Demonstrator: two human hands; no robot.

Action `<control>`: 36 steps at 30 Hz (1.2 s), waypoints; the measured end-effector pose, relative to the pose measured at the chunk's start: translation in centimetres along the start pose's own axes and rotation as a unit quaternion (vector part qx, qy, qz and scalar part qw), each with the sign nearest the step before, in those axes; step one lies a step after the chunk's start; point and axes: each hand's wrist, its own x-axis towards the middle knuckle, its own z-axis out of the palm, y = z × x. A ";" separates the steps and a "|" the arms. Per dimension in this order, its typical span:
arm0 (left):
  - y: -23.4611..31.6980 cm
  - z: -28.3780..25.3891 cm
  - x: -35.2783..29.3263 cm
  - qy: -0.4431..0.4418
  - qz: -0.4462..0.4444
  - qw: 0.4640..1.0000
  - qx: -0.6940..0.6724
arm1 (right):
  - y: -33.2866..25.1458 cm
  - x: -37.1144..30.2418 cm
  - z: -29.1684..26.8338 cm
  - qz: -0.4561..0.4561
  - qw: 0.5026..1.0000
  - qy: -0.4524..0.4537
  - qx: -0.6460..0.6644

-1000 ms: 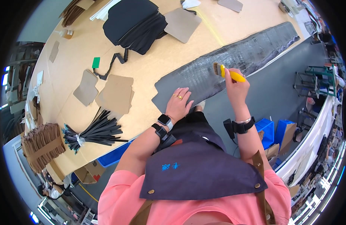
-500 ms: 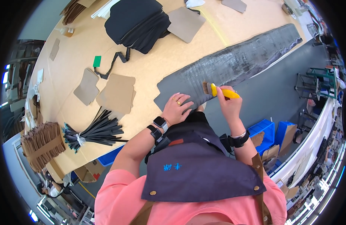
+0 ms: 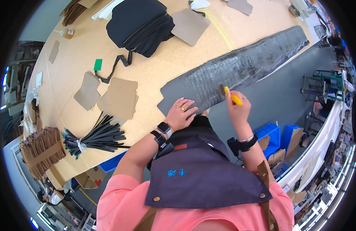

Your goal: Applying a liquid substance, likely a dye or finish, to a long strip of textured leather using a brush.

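Observation:
A long row of dark grey flat pieces, overlapping like a fan, runs from in front of me to the far right along the table edge. Its right part has a wet, glossy look, while the nearest left end is matt. My left hand lies with fingers spread on that matt end, at its near edge. In my right hand is a paintbrush with a yellow handle. The brown bristles are over the grey pieces, right of my left hand, and appear to touch them.
Brown card pieces and a tied bundle of black strips lie on the table to the left. A tall pile of black pieces stands further back. Blue crates sit on the floor at right.
The brush has moved a little to the right over the grey pieces, and its handle has turned to point more toward me. My left hand stays in about the same place.

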 end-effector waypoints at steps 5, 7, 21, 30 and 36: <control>0.0 0.0 0.1 -0.008 0.001 1.000 -0.008 | -3.8 -1.8 3.0 -0.032 0.987 -0.029 0.155; 0.1 -0.1 0.4 -0.012 0.003 1.000 -0.014 | -2.8 -1.8 4.1 -0.028 0.986 -0.053 0.157; -0.1 0.0 0.1 -0.017 -0.002 1.000 -0.009 | -2.4 0.0 4.3 0.028 0.983 -0.070 0.168; 0.0 -0.1 0.2 -0.001 0.000 1.000 -0.006 | -2.2 2.1 2.1 -0.024 0.993 -0.034 0.110; 0.1 0.0 0.3 -0.005 0.000 1.000 -0.016 | -1.5 1.7 5.0 -0.031 0.991 -0.049 0.123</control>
